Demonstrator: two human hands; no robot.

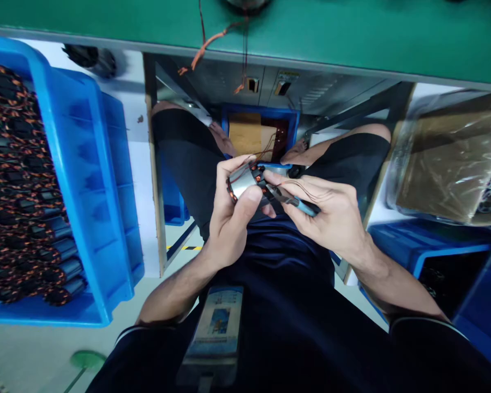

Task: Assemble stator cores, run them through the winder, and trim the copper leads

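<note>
My left hand point(231, 221) is wrapped round a motor stator point(241, 181), a silvery cylinder with black end pieces and copper windings. It is held tilted above my lap, with thin copper wires trailing from its upper end. My right hand point(331, 210) is closed on pliers point(298, 203) with blue and black handles. Their dark jaws lie against or close beside the stator's wound end; the exact contact is hard to make out. Fingers of the right hand also reach to that end, and fine wires run across them.
A green worktable point(352, 38) spans the top, with copper wires point(207, 48) hanging over its edge. On the left, a blue crate point(71, 164) holds many stators. Plastic-wrapped cardboard point(442, 158) and a blue bin point(396, 248) stand right. Another blue bin point(297, 123) sits between my feet.
</note>
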